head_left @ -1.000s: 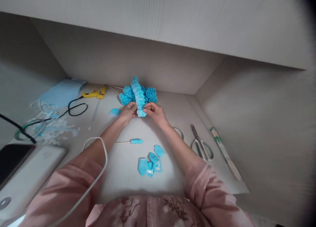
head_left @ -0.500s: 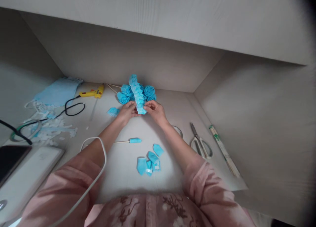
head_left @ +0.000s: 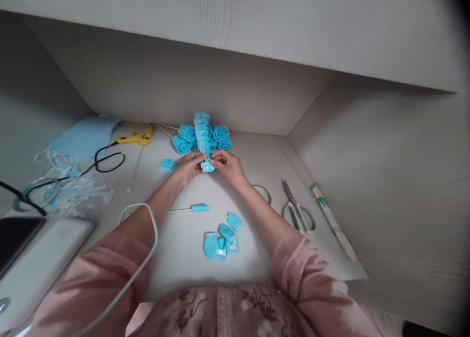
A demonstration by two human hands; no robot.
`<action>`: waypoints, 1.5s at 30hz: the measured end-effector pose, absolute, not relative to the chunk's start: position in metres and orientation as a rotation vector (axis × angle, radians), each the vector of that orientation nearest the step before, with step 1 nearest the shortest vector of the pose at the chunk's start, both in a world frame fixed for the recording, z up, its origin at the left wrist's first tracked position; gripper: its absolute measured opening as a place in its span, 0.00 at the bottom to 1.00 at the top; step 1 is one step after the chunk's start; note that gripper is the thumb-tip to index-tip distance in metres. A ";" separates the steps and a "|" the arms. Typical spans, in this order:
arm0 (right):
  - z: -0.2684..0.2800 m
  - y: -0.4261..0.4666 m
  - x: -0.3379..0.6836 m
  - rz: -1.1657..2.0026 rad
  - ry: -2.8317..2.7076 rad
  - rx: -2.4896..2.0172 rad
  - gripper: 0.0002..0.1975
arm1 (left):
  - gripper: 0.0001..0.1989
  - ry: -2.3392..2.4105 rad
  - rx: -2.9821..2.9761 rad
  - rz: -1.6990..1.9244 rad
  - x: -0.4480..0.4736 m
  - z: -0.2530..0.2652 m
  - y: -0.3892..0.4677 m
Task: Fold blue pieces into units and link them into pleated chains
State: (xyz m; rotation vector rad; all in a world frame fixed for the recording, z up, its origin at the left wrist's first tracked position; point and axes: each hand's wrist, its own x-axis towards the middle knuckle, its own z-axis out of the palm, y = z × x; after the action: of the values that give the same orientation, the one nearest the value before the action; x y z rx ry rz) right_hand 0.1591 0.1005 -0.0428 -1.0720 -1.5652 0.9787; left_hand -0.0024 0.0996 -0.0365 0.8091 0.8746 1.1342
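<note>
Toward the back of the desk [head_left: 260, 156], blue strip [head_left: 201, 131] between the two hands. Left hand [head_left: 189, 167] pinching it near its lower end, from the left; right hand [head_left: 230, 168] pinching from the right, fingertips close to the other's. Strip pleated, upper part in front of blue roses [head_left: 221, 133]. Nearer: blue-tipped stick [head_left: 200, 207], loose blue pieces [head_left: 210, 245]. Glue gun [head_left: 135, 138] off left, scissors [head_left: 299, 217] off right.

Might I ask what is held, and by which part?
A pleated blue strip, pinched near its lower end by the left hand and right hand.
</note>
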 end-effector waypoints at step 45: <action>-0.052 0.100 0.160 0.960 -1.369 -1.102 0.11 | 0.16 0.869 0.829 1.137 -0.002 -0.034 0.097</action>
State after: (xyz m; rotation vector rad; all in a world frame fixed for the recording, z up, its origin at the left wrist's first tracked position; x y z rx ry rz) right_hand 0.1601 0.1001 -0.0516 -1.1016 -1.3685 0.9602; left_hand -0.0020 0.0972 -0.0339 0.8287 0.8691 1.1372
